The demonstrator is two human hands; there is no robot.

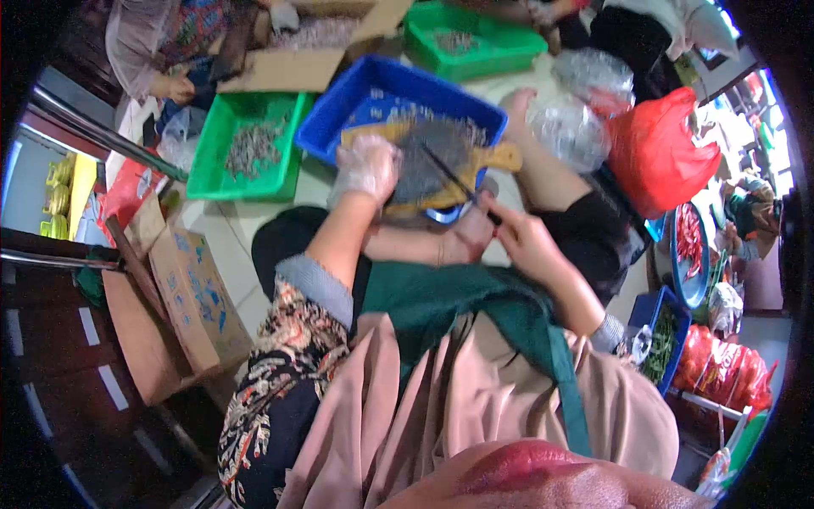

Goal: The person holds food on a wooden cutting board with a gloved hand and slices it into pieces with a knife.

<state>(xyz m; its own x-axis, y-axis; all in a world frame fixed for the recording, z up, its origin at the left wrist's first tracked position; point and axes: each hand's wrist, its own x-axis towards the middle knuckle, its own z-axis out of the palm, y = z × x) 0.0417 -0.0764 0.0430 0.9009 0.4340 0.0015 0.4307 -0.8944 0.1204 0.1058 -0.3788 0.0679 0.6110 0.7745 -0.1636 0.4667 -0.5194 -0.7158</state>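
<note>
While your right hand (pixel 519 232) closes its fingers around the handle of the knife (pixel 448 175), its blade slants over the wooden board (pixel 502 158) ahead, and your left hand (pixel 370 163), in a clear glove, sits at the board's left side, though I can't tell whether its fingers are spread or pressed together. Just past both hands, the blue tray (pixel 326 110) reaches out from under the board with small scraps inside, the green tray (pixel 203 174) of greyish pieces lies left of your left hand, and another green tray (pixel 517 53) sits farther off.
</note>
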